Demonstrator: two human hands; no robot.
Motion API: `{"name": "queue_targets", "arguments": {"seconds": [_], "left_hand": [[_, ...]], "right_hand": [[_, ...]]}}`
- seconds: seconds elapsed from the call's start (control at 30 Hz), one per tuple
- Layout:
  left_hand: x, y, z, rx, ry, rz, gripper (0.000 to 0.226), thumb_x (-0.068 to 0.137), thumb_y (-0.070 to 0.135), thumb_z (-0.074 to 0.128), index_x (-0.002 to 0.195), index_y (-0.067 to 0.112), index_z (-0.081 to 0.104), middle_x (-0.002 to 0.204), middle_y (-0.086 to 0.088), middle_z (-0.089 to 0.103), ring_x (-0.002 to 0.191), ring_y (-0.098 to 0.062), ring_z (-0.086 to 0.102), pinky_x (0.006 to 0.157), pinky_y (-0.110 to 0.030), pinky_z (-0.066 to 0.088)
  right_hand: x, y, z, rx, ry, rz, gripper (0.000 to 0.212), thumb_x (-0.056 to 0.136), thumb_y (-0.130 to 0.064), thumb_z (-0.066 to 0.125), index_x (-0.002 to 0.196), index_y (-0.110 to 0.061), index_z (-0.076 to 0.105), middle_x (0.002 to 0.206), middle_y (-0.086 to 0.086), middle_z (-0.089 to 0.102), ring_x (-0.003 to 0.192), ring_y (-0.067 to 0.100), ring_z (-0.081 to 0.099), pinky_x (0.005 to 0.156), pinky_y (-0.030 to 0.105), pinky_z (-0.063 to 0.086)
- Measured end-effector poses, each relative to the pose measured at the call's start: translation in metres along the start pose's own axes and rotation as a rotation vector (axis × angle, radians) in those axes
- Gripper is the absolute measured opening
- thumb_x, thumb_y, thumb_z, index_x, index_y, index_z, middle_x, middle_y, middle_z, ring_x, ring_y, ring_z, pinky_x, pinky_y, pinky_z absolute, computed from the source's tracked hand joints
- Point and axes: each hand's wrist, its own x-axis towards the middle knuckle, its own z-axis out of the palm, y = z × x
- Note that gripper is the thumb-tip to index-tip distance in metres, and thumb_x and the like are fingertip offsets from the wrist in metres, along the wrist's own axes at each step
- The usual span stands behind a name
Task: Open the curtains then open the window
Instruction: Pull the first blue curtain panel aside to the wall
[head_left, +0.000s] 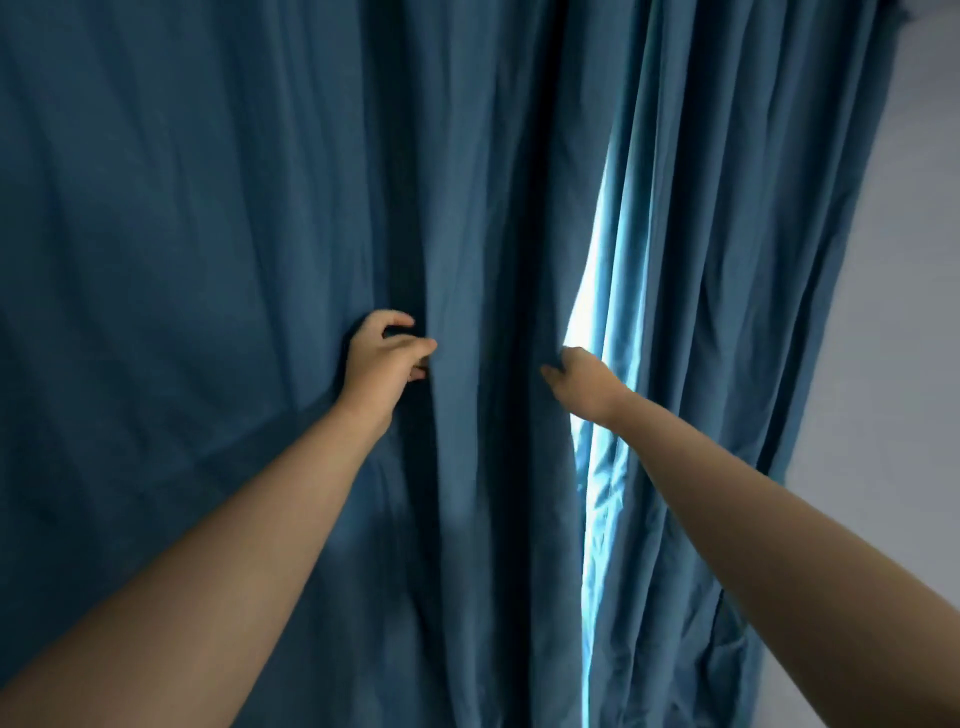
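The job is at its first step: opening the curtains. The window comes after, and it cannot be seen yet, because it is hidden behind the cloth.

There are two blue curtains. The left curtain (182, 260) is wide and fills most of the view. The right curtain (727, 312) hangs in tight folds next to a pale wall (893, 364). Between them is one thin bright gap (584, 322) where daylight comes in.

There are two bare hands, and both are up against the left curtain. The left hand (384, 358) is curled round a fold of that curtain, with the fingers bent and the thumb close to them, so it looks like it is pinching the cloth. The right hand (576, 376) is at the edge of the same curtain, right beside the gap. Its fingers (550, 371) tuck into the cloth and are partly hidden, so it seems to hold the edge, but how tightly cannot be told.

I think the next move needs both hands to keep hold and drag the left curtain sideways, away from the gap. The right curtain will need a push the other way. Then the window can be found.
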Motion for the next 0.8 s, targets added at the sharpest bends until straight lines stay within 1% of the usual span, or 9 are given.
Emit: {"name": "queue_targets", "arguments": {"seconds": [0.07, 0.1, 0.17, 0.23, 0.33, 0.4, 0.57, 0.67, 0.8], "left_hand": [[-0.002, 0.006, -0.002, -0.058, -0.146, -0.073, 0.031, 0.083, -0.006, 0.052, 0.103, 0.017, 0.056, 0.07, -0.004, 0.062, 0.06, -0.012, 0.059, 0.061, -0.024, 0.051], [-0.002, 0.009, -0.003, -0.056, -0.225, -0.096, 0.031, 0.083, -0.005, 0.05, 0.104, 0.016, 0.06, 0.072, -0.002, 0.066, 0.062, -0.011, 0.062, 0.063, -0.022, 0.052], [-0.001, 0.013, -0.007, 0.008, -0.319, -0.097, 0.027, 0.084, -0.004, 0.049, 0.093, 0.014, 0.066, 0.073, 0.003, 0.07, 0.066, -0.009, 0.064, 0.067, -0.022, 0.051], [0.0, 0.018, -0.007, 0.048, -0.353, -0.087, 0.028, 0.085, -0.004, 0.048, 0.089, 0.015, 0.068, 0.077, 0.003, 0.071, 0.074, -0.01, 0.063, 0.071, -0.022, 0.049], [-0.003, 0.028, -0.004, 0.128, -0.373, -0.083, 0.029, 0.086, -0.003, 0.047, 0.095, 0.017, 0.067, 0.09, 0.001, 0.068, 0.09, -0.015, 0.061, 0.076, -0.025, 0.045], [-0.005, 0.032, -0.003, 0.236, -0.287, 0.007, 0.031, 0.084, -0.005, 0.046, 0.097, 0.015, 0.066, 0.092, -0.003, 0.068, 0.087, -0.014, 0.062, 0.077, -0.024, 0.047], [-0.015, 0.025, -0.031, 0.669, 0.371, 0.797, 0.025, 0.072, 0.001, 0.051, 0.087, 0.007, 0.07, 0.096, -0.014, 0.064, 0.087, -0.026, 0.058, 0.087, -0.022, 0.041], [-0.023, 0.011, -0.043, 0.741, 0.49, 0.743, 0.042, 0.069, 0.008, 0.056, 0.111, 0.008, 0.061, 0.121, -0.018, 0.051, 0.11, -0.03, 0.048, 0.099, -0.031, 0.033], [-0.026, 0.001, -0.05, 0.736, 0.532, 0.481, 0.074, 0.068, 0.015, 0.069, 0.136, 0.011, 0.039, 0.141, -0.016, 0.037, 0.13, -0.033, 0.035, 0.108, -0.039, 0.024]], "right_hand": [[0.0, -0.003, -0.001, 0.14, -0.177, 0.001, 0.021, 0.09, -0.02, 0.054, 0.077, -0.006, 0.045, 0.079, 0.007, 0.054, 0.077, 0.024, 0.053, 0.067, 0.027, 0.044], [-0.001, -0.005, 0.0, 0.233, -0.283, -0.005, 0.03, 0.082, -0.025, 0.061, 0.098, -0.003, 0.051, 0.1, 0.01, 0.062, 0.094, 0.023, 0.059, 0.084, 0.031, 0.049], [-0.005, -0.006, 0.011, 0.357, -0.439, -0.024, 0.082, 0.064, -0.04, 0.074, 0.132, -0.012, 0.039, 0.132, 0.003, 0.055, 0.121, 0.018, 0.053, 0.106, 0.038, 0.041], [-0.007, -0.009, 0.029, 0.385, -0.451, -0.047, 0.1, 0.052, -0.051, 0.08, 0.135, -0.017, 0.035, 0.135, 0.0, 0.053, 0.124, 0.016, 0.051, 0.107, 0.038, 0.041], [-0.011, -0.023, 0.051, 0.546, -0.315, -0.04, 0.078, 0.058, -0.035, 0.084, 0.123, -0.013, 0.045, 0.121, 0.002, 0.062, 0.109, 0.016, 0.062, 0.095, 0.034, 0.05], [-0.013, -0.032, 0.058, 0.675, -0.211, -0.01, 0.06, 0.066, -0.021, 0.082, 0.116, -0.011, 0.05, 0.113, 0.003, 0.066, 0.099, 0.016, 0.065, 0.085, 0.03, 0.054], [-0.015, -0.049, 0.056, 0.544, 0.01, 0.044, 0.018, 0.077, -0.008, 0.063, 0.094, -0.008, 0.058, 0.08, 0.001, 0.064, 0.077, 0.025, 0.063, 0.061, 0.025, 0.052], [-0.016, -0.053, 0.051, 0.341, 0.037, 0.04, 0.005, 0.08, -0.002, 0.049, 0.076, -0.005, 0.052, 0.061, 0.001, 0.049, 0.064, 0.026, 0.049, 0.051, 0.025, 0.039], [-0.017, -0.052, 0.047, 0.437, 0.038, 0.105, 0.017, 0.078, 0.004, 0.04, 0.08, 0.001, 0.056, 0.078, 0.011, 0.056, 0.072, 0.027, 0.052, 0.062, 0.033, 0.045]]}}
